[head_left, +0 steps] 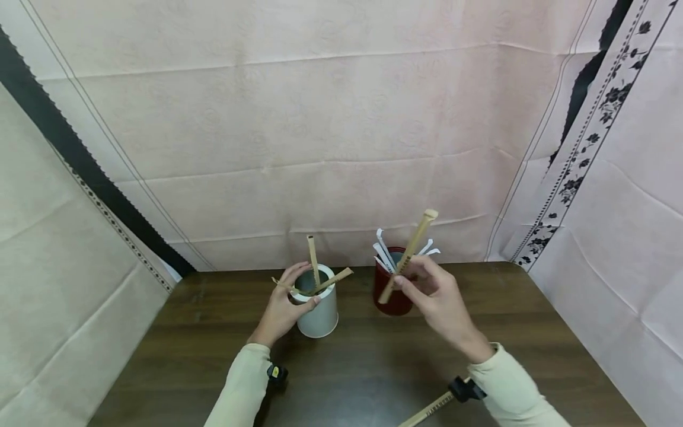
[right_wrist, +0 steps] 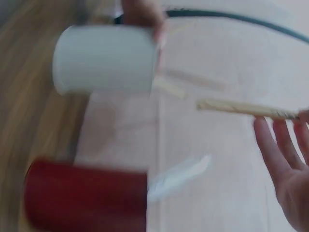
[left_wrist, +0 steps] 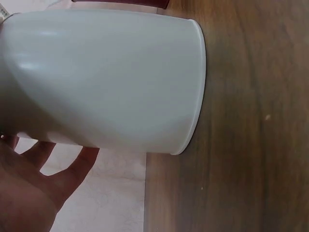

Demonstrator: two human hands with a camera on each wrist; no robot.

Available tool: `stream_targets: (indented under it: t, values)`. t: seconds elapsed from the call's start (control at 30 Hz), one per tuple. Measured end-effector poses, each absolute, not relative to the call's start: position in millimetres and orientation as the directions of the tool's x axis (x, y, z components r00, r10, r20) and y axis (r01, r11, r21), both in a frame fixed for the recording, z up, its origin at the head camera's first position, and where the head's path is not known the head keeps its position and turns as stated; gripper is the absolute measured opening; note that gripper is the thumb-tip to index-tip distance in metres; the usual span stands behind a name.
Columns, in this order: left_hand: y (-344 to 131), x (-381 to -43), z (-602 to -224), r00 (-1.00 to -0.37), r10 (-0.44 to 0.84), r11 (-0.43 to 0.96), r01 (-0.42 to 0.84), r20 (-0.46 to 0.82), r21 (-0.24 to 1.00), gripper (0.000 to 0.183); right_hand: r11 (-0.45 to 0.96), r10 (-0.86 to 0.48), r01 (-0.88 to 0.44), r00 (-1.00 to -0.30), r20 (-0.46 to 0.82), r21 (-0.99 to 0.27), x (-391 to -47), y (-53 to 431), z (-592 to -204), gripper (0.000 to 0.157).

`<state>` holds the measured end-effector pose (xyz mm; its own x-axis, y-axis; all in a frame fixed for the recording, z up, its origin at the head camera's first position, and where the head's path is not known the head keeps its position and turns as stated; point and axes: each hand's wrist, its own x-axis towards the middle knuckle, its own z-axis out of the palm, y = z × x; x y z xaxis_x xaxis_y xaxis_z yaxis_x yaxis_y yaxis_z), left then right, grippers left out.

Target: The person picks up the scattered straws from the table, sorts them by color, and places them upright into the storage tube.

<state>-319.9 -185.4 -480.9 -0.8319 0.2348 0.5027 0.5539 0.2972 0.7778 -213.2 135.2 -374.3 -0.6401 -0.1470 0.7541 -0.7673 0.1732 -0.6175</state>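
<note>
My left hand [head_left: 281,311] grips the white cup [head_left: 318,317] near its rim, thumb at the front and fingers along the far left side. The cup stands upright, with several slim tan paper packets [head_left: 312,254] poking out of it. My right hand [head_left: 440,299] pinches another long tan paper packet [head_left: 415,243], printed with dark lettering and held slanting. This packet is in front of the dark red cup [head_left: 395,305], apart from the white cup. White slim packets [head_left: 382,249] stick out of the red cup. In the right wrist view, the held packet [right_wrist: 236,106] is slightly blurred.
A further tan packet [head_left: 429,410] lies on the brown wooden table [head_left: 352,379] near the front, partly under the right wrist's camera strap. Behind the cups, a pale cloth [head_left: 331,142] hangs along the table's back edge.
</note>
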Motion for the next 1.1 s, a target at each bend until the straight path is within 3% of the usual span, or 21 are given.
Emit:
stream_targets:
  t: [0.13,0.3,0.43,0.57,0.77,0.97,1.1]
  values:
    - [-181,-316,-482,-0.839,0.209,0.336,0.544,0.502,0.769,0.07,0.073,-0.03,-0.83,-0.556,0.831,-0.553,-219,90,-376,0.028]
    - [-179,-312,-480,-0.833,0.185,0.386,0.55,0.522,0.741,0.072,0.139,0.017,-0.857,-0.498,0.867,-0.496,-241,41,-399,0.021]
    - [-179,-309,-481,-0.83,0.163,0.403,0.549,0.533,0.732,0.072,0.24,0.015,-0.819,-0.534,0.845,-0.522,-261,17,-425,0.017]
    - [-181,-307,-481,-0.829,0.169,0.415,0.55,0.533,0.724,0.072,0.363,-0.047,-0.741,-0.62,0.783,-0.565,-274,5,-443,0.013]
    - [-181,-309,-480,-0.835,0.183,0.422,0.544,0.519,0.725,0.074,0.526,-0.158,-0.619,-0.745,0.648,-0.583,-287,0,-440,0.024]
    - [-182,-310,-481,-0.84,0.172,0.427,0.534,0.514,0.73,0.074,0.567,-0.167,-0.538,-0.816,0.553,-0.624,-280,4,-422,0.035]
    - [-181,-310,-481,-0.843,0.171,0.43,0.53,0.51,0.731,0.076,0.539,-0.132,-0.541,-0.812,0.569,-0.646,-261,24,-411,0.044]
